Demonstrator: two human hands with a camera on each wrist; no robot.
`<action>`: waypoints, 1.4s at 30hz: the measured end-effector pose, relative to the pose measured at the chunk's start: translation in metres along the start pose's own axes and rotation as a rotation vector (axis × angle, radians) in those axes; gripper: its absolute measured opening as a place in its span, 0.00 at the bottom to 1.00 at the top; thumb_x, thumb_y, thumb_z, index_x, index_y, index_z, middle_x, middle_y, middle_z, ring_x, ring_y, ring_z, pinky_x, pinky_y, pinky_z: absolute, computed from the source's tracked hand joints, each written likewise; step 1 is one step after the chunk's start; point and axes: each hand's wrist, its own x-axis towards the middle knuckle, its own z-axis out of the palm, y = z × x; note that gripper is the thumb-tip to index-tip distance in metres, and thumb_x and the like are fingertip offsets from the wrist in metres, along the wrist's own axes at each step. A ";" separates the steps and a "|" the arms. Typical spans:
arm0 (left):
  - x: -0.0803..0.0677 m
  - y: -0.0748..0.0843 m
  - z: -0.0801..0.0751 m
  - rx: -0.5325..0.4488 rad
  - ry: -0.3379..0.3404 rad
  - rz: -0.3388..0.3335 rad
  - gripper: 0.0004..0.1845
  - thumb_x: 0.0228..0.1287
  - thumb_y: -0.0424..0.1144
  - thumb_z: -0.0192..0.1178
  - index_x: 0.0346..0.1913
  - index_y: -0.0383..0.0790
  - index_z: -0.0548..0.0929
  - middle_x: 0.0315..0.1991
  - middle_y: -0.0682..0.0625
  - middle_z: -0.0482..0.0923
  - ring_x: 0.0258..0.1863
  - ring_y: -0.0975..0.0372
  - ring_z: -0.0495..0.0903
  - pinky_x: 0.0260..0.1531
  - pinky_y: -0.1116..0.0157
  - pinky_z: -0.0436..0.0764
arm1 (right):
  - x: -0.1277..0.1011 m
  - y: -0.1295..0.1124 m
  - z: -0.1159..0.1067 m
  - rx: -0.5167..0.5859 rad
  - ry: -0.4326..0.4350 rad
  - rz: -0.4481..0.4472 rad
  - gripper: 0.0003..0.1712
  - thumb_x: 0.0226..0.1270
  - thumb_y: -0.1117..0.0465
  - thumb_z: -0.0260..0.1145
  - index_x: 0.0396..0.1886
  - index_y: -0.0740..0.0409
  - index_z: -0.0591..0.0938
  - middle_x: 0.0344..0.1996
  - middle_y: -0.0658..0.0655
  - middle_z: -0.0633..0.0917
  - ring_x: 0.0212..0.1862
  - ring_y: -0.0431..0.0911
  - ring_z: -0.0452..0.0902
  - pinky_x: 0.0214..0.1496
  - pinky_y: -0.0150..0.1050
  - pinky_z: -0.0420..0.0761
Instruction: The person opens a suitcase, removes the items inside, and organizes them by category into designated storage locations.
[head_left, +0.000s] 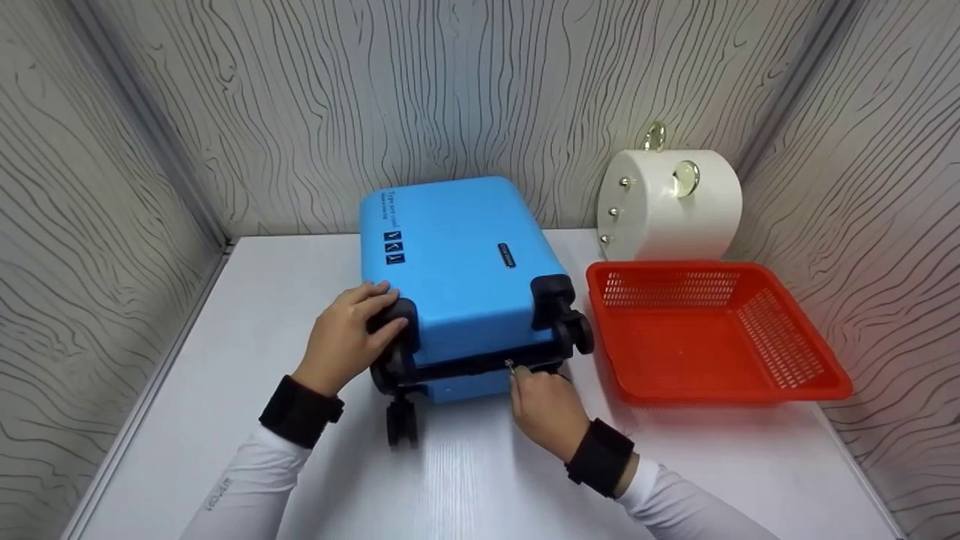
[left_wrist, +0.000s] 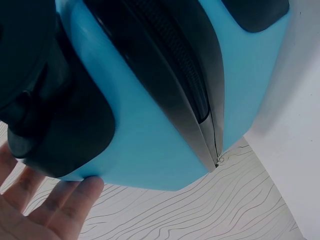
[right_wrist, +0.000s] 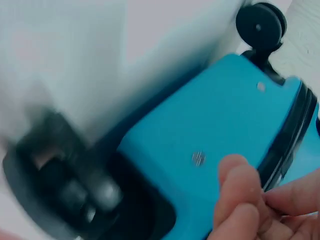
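A light blue hard-shell suitcase (head_left: 457, 247) lies on its side on the white table, its black-wheeled end towards me. My left hand (head_left: 349, 330) rests on the black corner guard (head_left: 394, 315) at its left, thumb and fingers spread. In the left wrist view its fingertips (left_wrist: 90, 187) touch the shell's edge beside that guard. Along the near end runs a dark zipper band (head_left: 465, 367). My right hand (head_left: 547, 405) pinches a small metal zipper pull (head_left: 510, 364) on this band, right of the middle. Most of the pull is hidden by the fingers in the right wrist view.
A red plastic basket (head_left: 675, 394) with perforated sides stands right of the suitcase. Behind it is a white drum-shaped box (head_left: 682, 217) with gold knobs. Wood-patterned panels (head_left: 450, 90) enclose the table (head_left: 285, 270) at the back and sides. Black caster wheels (head_left: 402, 420) stick out towards me.
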 end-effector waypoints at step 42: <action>-0.003 -0.002 0.003 -0.035 0.024 -0.035 0.25 0.66 0.42 0.79 0.63 0.36 0.89 0.66 0.38 0.85 0.70 0.41 0.81 0.67 0.42 0.82 | 0.087 -0.019 -0.083 0.030 0.095 -0.238 0.27 0.66 0.43 0.81 0.48 0.61 0.87 0.42 0.60 0.89 0.45 0.53 0.86 0.47 0.47 0.88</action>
